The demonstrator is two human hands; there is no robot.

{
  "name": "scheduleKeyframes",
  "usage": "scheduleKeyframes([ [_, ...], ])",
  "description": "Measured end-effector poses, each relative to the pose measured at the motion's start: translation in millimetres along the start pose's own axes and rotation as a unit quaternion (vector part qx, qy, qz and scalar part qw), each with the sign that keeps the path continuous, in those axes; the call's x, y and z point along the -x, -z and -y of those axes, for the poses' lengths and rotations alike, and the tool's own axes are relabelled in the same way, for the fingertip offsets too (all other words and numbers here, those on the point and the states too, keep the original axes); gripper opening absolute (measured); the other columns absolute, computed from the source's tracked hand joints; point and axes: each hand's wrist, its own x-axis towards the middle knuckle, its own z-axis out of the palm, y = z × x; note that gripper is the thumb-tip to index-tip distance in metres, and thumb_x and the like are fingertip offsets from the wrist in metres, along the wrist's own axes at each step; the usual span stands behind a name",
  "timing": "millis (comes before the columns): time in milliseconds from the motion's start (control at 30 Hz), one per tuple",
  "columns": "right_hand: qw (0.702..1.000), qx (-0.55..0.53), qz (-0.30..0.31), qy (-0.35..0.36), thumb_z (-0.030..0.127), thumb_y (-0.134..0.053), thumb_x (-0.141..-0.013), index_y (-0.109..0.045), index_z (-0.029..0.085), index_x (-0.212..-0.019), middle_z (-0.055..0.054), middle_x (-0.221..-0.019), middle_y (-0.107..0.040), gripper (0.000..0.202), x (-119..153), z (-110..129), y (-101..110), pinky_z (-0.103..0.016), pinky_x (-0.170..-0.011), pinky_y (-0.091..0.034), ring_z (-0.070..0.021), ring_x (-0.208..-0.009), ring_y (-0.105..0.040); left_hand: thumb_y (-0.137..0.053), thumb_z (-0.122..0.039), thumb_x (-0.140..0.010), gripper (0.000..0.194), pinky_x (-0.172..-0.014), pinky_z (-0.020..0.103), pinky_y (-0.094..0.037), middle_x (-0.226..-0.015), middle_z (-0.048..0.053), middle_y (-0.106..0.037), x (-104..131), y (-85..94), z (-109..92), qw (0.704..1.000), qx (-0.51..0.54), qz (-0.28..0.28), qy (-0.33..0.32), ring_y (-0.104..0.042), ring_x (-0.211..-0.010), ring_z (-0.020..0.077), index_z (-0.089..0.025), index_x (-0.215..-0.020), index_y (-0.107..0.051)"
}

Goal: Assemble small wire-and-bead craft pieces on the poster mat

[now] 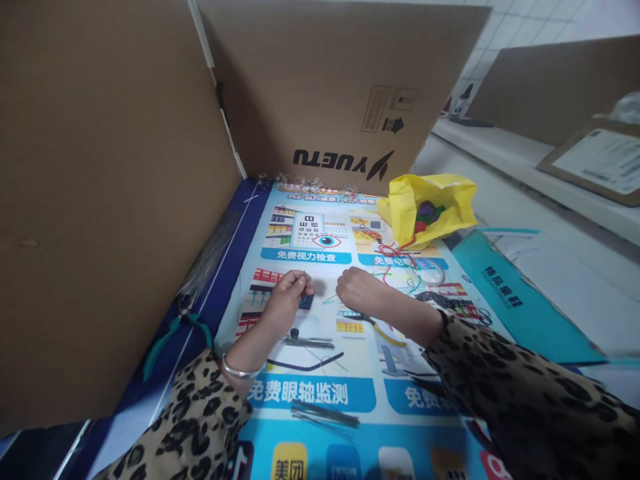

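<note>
My left hand (286, 301), with a bangle (241, 368) at the wrist, is closed in a pinch over the printed sheet (320, 273). What its fingertips hold is too thin to make out. A short way to the right, my right hand (361, 291) is closed with the fingers curled under, and its contents are hidden. A faint greenish strand (331, 299) shows just beside it. Yellow-handled pliers (387, 335) lie below the right hand. Bundles of thin dark wires (313, 343) lie nearer to me, below the left hand.
Cardboard panels (330, 87) stand at the back and left. Teal-handled pliers (176, 330) and long thin wires (213, 257) lie at left. A yellow bag (450, 200) holds coloured balls of yarn; red cord (395, 251) trails out. A teal board (520, 300) lies at right.
</note>
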Motion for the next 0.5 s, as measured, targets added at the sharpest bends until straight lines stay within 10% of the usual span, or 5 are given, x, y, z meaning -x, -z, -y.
scheduleKeyframes([
  [500,0.988,-0.027,-0.114,-0.106,0.008,-0.047,-0.079,-0.056,0.015,-0.078,-0.005,-0.069,-0.057,0.012,44.2,-23.7,20.7,-0.029,-0.061,-0.024,-0.0163,-0.067,-0.048,-0.062,-0.027,-0.075,0.013,-0.066,0.020,-0.039,-0.073,-0.002,-0.055,0.6,0.2,-2.0,1.000,-0.009,0.007,0.002,-0.050,-0.064,0.0072,-0.016,-0.077,-0.057],
])
